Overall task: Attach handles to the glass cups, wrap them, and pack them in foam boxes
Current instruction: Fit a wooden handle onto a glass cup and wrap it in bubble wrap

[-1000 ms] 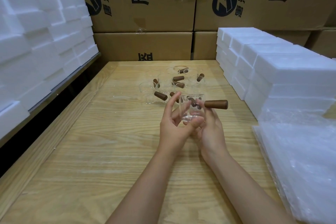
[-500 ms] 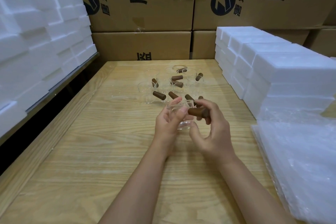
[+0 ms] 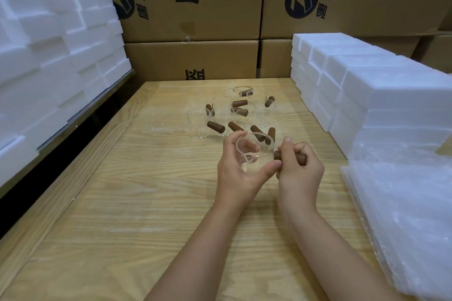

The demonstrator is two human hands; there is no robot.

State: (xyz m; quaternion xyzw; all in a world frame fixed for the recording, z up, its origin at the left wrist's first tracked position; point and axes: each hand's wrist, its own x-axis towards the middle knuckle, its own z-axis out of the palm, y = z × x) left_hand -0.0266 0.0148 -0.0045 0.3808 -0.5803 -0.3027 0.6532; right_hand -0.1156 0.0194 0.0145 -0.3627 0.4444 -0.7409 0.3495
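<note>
- Stacked brown cardboard cartons (image 3: 215, 2) with dark printed logos are filling the background behind a light wooden worktop (image 3: 110, 203).
- A stack of white foam boxes (image 3: 381, 95) is standing along the worktop's right side, and more white foam blocks (image 3: 49, 56) are piling up beyond its left edge.
- A pile of clear plastic wrapping sheets (image 3: 403, 215) is lying at the near right, just in front of the right-hand foam stack.
- The left hand (image 3: 241, 171) is holding a small clear glass cup (image 3: 254, 151) above the middle of the worktop. Its grip is clamped on the cup, with the thumb pressing the near side and the fingers curling round the far side.
- The right hand (image 3: 299, 173) is wrapping its grip round a short brown cylindrical wooden handle (image 3: 302, 159), whose inner end is meeting the cup's right side.
- A cluster of further clear glass cups with brown handles (image 3: 230, 112) is sitting close together on the worktop just behind the hands, their handles pointing in different directions.
</note>
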